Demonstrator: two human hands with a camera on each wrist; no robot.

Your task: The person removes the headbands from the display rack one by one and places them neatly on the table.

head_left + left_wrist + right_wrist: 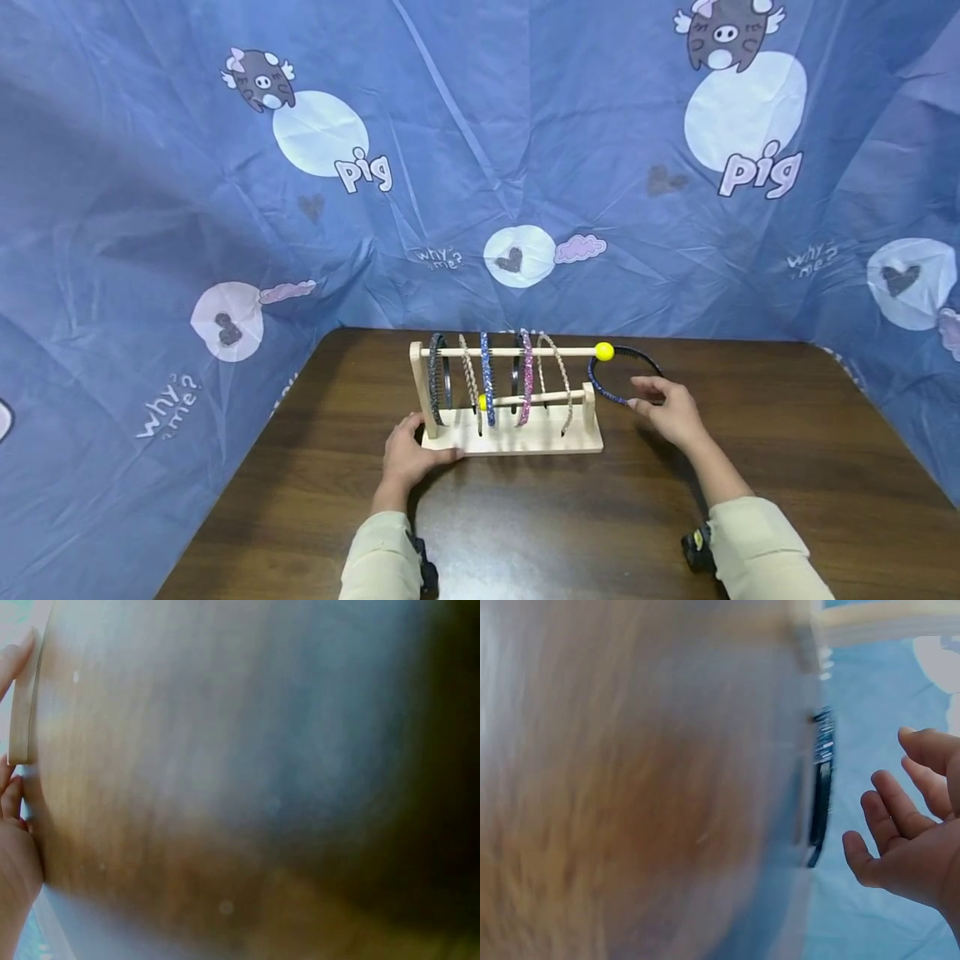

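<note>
My left hand (405, 458) holds the left end of a pale wooden headband stand (517, 443), its thumb along the front of the base. In the left wrist view, fingers show around the base's end. A dark blue headband (596, 383) lies on the table behind the stand's right end. My right hand (671, 412) reaches toward it with thumb and index finger parted; in the right wrist view the fingers are loosely spread, apart from the headband (823, 780). On the stand hang a black headband (434, 383), a blue one (487, 375), a pink one (527, 379) and beige braided ones (558, 362).
The stand has an upper rod and a lower one, tipped with yellow balls (603, 352). The brown wooden table (525, 517) reaches back to a blue printed cloth (465, 192) at the rear and sides.
</note>
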